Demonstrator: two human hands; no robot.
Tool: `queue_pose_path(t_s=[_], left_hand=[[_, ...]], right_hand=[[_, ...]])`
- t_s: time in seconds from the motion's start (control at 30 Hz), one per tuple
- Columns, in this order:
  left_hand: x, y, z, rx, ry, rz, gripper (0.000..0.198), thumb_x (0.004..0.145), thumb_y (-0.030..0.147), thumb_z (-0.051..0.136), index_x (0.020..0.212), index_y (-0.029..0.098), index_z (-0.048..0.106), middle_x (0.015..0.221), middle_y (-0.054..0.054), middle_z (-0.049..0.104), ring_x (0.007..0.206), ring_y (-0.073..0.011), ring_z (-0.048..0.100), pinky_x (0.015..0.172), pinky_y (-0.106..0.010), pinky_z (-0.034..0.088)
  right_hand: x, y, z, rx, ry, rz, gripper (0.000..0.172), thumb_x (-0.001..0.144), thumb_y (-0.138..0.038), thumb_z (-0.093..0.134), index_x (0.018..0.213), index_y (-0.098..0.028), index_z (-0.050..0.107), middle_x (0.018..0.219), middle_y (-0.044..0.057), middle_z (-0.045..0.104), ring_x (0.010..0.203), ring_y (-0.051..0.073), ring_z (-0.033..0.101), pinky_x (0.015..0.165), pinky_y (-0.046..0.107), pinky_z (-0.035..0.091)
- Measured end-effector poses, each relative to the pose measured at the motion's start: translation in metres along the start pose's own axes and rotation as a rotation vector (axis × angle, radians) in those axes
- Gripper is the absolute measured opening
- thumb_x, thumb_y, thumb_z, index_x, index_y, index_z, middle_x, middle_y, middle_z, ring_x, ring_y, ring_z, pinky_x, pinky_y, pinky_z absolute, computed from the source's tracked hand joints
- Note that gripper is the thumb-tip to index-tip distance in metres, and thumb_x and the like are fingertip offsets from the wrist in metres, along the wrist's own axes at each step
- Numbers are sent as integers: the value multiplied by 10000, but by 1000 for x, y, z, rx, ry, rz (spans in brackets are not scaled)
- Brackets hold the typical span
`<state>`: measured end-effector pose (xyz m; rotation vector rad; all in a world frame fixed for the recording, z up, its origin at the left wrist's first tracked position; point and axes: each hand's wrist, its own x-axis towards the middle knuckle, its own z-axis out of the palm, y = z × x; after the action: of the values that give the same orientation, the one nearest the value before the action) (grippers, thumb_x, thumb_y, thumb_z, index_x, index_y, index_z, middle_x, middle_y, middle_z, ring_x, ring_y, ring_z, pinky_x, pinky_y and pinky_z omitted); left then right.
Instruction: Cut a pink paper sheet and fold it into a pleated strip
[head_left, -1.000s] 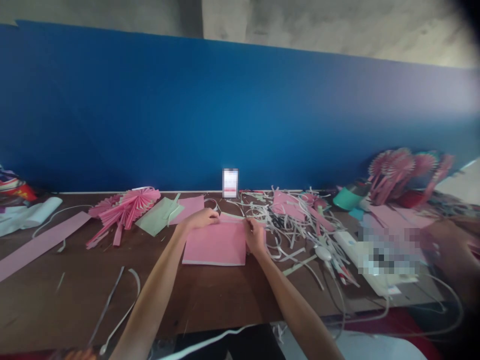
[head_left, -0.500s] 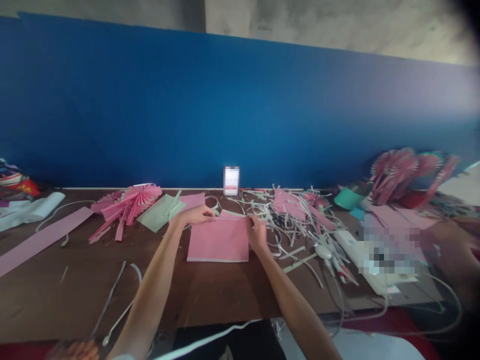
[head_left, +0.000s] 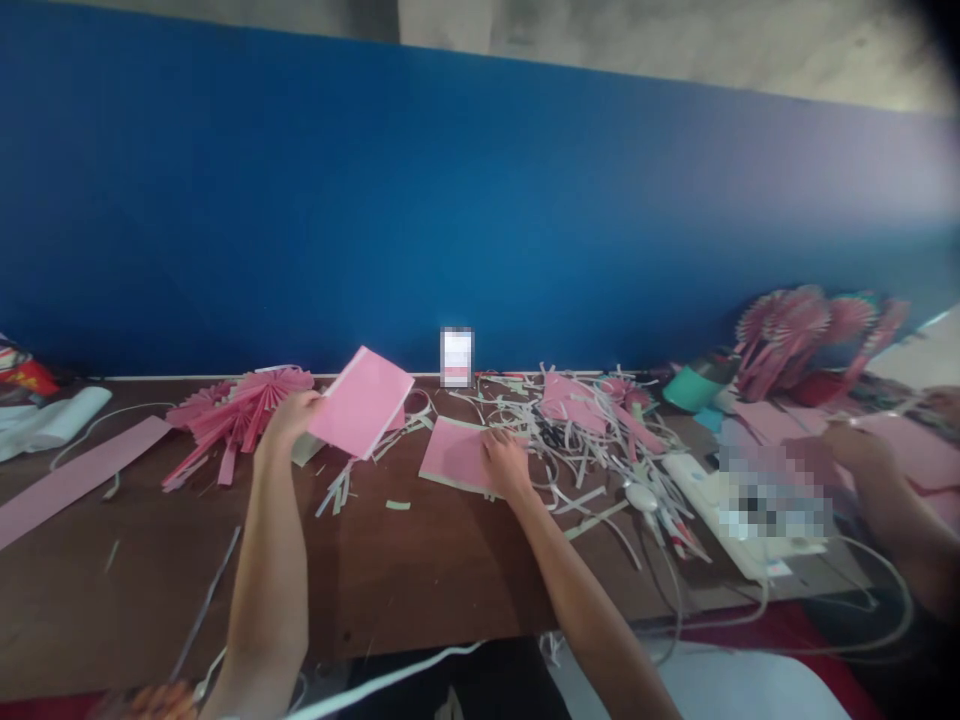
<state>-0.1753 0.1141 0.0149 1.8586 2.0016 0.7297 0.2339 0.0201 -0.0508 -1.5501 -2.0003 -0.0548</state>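
A sheet of pink paper (head_left: pixel 364 402) with pale edge strips is tilted up off the table, gripped at its left edge by my left hand (head_left: pixel 296 412). My right hand (head_left: pixel 504 462) rests on a second pink sheet (head_left: pixel 456 455), which lies on the brown table and has pale strips along its edges. The fingers of that hand are bent over the sheet's right side; their tips are partly hidden. Pink pleated paper fans (head_left: pixel 251 405) lie just left of my left hand. A tangle of pale paper strips (head_left: pixel 574 450) spreads right of my right hand.
A lit phone (head_left: pixel 457 357) leans against the blue partition (head_left: pixel 450 200). At the right are a white power strip (head_left: pixel 709 510), a green container (head_left: pixel 697 382) and more pink fans (head_left: pixel 795 325). A co-worker's hand (head_left: pixel 851 445) is over pink paper there. A long pink strip (head_left: pixel 82 480) lies left.
My left hand has moved left, lifting one pink sheet away from the other. The sheet under my right hand has turned slightly. A co-worker's hand has come into view at the right.
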Motion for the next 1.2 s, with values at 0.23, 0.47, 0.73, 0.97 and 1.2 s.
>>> queue_pose_path(t_s=[0.23,0.47,0.73,0.97,1.2], left_hand=[[-2,-57,-5,139,74,-187,296,736,432,536,736,147,619,646,-39,579,720,-231,578,635,-272,384],[-11,-26,5,48,532,-523,503,824,517,398,1053,92,536,891,-197,623,839,-350,589,681,-438,438],[-13,29,13,-92,683,-217,313,876,337,347,1014,145,551,995,-128,632,965,-265,581,809,-372,445],[-42,123,86,-674,-73,194,542,899,527,309,1298,165,369,1234,-142,557,1047,-194,575,847,-313,464],[-88,167,116,-815,-319,310,610,855,492,488,1367,206,319,1365,-137,443,1188,-239,471,943,-353,404]], right_hand=[[-3,-25,-5,87,-180,-315,396,819,-439,597,1132,-201,552,1152,105,580,1077,251,481,912,383,355],[-9,-42,1,38,-262,-405,263,862,-423,559,991,-195,585,1023,89,604,984,222,522,863,355,392],[-8,-42,0,114,-137,-324,261,956,-244,346,899,-202,597,859,69,624,806,180,570,742,290,399],[6,-26,-31,504,544,261,264,932,-367,348,933,-175,529,857,69,565,763,171,524,694,280,396],[19,2,-36,947,525,495,370,862,-543,416,765,-188,458,668,-29,423,607,106,396,587,219,362]])
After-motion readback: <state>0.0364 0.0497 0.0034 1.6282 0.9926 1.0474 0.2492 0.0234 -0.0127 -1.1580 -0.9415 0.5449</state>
